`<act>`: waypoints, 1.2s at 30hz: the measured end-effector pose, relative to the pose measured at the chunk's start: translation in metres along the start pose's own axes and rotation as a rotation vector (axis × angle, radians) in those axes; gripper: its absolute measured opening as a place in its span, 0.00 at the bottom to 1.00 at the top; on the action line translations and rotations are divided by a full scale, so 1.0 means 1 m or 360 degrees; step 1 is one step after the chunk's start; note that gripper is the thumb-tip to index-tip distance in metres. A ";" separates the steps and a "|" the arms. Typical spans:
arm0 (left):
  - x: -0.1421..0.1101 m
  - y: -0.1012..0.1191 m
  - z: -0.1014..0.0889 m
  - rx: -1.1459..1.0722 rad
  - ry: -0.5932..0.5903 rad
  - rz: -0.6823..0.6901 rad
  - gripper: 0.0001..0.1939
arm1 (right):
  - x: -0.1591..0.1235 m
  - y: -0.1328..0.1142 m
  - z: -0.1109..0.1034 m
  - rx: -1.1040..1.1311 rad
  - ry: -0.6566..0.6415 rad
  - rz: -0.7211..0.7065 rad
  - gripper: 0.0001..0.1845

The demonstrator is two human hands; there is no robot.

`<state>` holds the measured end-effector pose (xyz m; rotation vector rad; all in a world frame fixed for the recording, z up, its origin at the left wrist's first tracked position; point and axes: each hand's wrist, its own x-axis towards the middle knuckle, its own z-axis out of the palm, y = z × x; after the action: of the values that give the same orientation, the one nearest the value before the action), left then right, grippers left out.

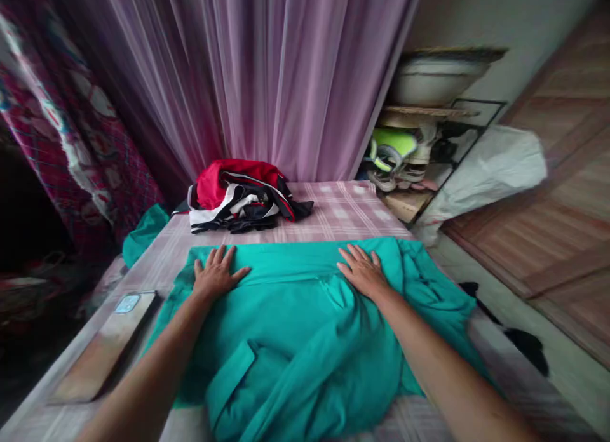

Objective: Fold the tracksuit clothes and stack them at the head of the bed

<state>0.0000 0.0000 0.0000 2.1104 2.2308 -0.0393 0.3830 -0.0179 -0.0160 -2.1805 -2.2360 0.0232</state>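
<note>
Left hand [214, 277] and right hand [364, 274] lie spread, empty, on probably a teal shirt [286, 318]; smartphone [107, 353] and crumpled clothes [238, 187] nearby.

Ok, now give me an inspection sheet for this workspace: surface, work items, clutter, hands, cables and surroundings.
Surface: pink-and-white plaid cloth, partly covered.
Work items: teal garment, spread out, flatter near the far edge, bunched toward the near side.
Clutter: smartphone lying camera side up at left; crumpled red, black and white clothes beyond the garment.
Hands: left hand and right hand palm down on the garment, fingers spread.
Cables: none certain; a thin dark strip on the floor is too blurred to identify.
Surroundings: purple curtain behind; shoe rack and wooden door at right.
</note>
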 end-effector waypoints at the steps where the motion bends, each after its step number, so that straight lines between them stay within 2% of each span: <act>1: 0.000 -0.001 0.001 -0.0005 0.0004 0.0001 0.44 | 0.001 0.000 0.000 0.0003 0.0001 -0.0003 0.29; 6: -0.001 -0.009 0.005 -0.0073 0.0080 0.0039 0.42 | 0.002 0.002 0.000 0.0027 0.0023 -0.0029 0.29; 11: -0.003 -0.016 0.005 -0.0161 0.0258 0.0143 0.32 | 0.001 0.003 0.002 0.0052 0.0077 -0.0052 0.29; 14: -0.006 -0.015 0.001 -0.0130 0.0333 0.0229 0.28 | 0.002 0.003 0.004 0.0072 0.0091 -0.0051 0.29; 17: -0.011 -0.011 -0.007 -0.0086 0.0305 0.0248 0.26 | 0.006 0.004 0.006 0.0135 0.0089 -0.0031 0.28; 21: -0.026 -0.005 -0.020 -0.0196 0.0336 0.0330 0.25 | 0.007 0.017 0.005 0.0343 0.0171 -0.0077 0.26; 23: -0.039 -0.001 -0.025 -0.0334 0.0298 0.0484 0.24 | 0.001 0.029 0.004 0.0424 0.0284 -0.0168 0.25; 28: -0.068 0.008 -0.028 -0.0564 -0.0010 0.0790 0.21 | -0.032 0.060 0.005 0.0568 0.0465 -0.0271 0.21; 31: -0.077 0.009 -0.027 -0.0628 -0.0041 0.0799 0.20 | -0.054 0.071 0.006 0.0690 0.0444 -0.0287 0.19; 36: -0.091 0.001 -0.032 -0.0672 0.0046 0.0727 0.20 | -0.085 0.079 -0.002 0.0858 0.0278 -0.0283 0.17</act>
<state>0.0046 -0.0889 0.0385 2.3026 1.5351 0.4442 0.4637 -0.1004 -0.0160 -1.6360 -2.0162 0.3699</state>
